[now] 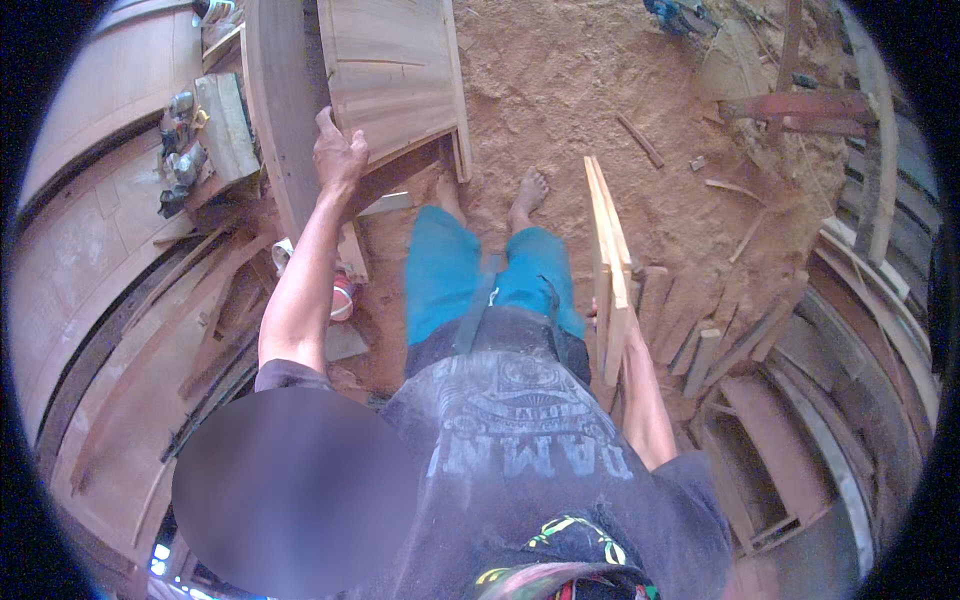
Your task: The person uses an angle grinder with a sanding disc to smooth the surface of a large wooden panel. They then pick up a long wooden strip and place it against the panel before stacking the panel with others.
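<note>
At the upper left, my left hand [340,158] is at the near edge of a wooden cabinet [395,85], with fingers bent over the wood and the thumb out to the side. On the right, my right hand [596,314] holds narrow pale wooden boards [608,265] upright beside my hip. The boards lie against each other, and they hide most of that hand. My bare feet stand on the ground between the cabinet and the boards.
Power tools [182,155] lie on a bench at the left, beside a wood block [227,125]. Wood offcuts [705,350] are piled at the right. A stick [640,139] lies on the sawdust-covered ground [560,80]. A reddish beam [800,106] stands farther right.
</note>
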{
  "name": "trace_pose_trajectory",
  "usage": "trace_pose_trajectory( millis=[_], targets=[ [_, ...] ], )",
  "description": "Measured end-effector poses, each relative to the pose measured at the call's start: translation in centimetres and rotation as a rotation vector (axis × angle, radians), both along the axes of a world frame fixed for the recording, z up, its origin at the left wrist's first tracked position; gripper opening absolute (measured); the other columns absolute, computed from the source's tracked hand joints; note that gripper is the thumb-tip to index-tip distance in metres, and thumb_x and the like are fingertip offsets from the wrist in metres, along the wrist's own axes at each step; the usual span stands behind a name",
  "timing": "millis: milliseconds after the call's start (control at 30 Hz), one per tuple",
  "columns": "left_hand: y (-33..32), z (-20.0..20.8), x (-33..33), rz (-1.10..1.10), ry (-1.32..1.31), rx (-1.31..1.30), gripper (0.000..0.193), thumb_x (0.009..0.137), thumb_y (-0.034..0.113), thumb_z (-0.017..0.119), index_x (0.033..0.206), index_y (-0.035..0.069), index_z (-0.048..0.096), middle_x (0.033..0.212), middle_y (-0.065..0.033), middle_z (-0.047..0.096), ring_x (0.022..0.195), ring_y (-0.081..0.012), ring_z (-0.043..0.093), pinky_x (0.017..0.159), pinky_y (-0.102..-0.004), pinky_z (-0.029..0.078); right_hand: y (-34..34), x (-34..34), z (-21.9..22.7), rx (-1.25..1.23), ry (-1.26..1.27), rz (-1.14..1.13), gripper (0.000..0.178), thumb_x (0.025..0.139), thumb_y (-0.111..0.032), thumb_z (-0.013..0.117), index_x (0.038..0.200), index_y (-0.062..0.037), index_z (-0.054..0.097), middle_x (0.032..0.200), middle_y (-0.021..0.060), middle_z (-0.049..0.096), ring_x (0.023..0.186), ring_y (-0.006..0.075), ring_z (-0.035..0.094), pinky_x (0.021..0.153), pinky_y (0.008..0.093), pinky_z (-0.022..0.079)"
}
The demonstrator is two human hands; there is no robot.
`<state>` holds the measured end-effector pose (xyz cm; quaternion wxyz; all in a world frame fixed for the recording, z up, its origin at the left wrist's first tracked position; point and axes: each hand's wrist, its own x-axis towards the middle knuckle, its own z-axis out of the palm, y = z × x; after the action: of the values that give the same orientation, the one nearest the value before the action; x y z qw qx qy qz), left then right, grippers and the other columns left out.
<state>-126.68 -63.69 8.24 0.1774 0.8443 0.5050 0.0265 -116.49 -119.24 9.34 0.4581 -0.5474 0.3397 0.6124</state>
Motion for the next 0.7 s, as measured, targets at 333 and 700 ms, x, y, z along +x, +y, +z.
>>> trace_pose_trajectory(
  millis=[333,700],
  targets=[
    [4.1,-1.0,1.1,-0.188,0.048,-0.113,0.061,0.095,0.032,0.071,0.138,0.002,0.041,0.107,-0.0325,0.071,0.102,-0.0499,0.07,0.087,-0.0536,0.056,16.2,-7.8,-3.4,0.174,-0.013,-0.051,0.077,0.102,-0.072,0.038,0.143,-0.0093,0.055,0.119,0.0073,0.062,0.101,0.018,0.06,0.085,0.0328,0.051],
    [5.5,-1.7,0.4,-0.364,0.008,-0.184,0.051,0.098,0.028,0.068,0.12,-0.002,0.032,0.09,-0.0286,0.069,0.082,-0.0496,0.07,0.07,-0.0548,0.054,28.1,-21.4,-10.6,0.333,0.018,-0.317,0.072,0.107,-0.063,0.037,0.15,-0.0051,0.047,0.126,0.0094,0.067,0.109,0.0194,0.067,0.092,0.0337,0.057]
  ],
)
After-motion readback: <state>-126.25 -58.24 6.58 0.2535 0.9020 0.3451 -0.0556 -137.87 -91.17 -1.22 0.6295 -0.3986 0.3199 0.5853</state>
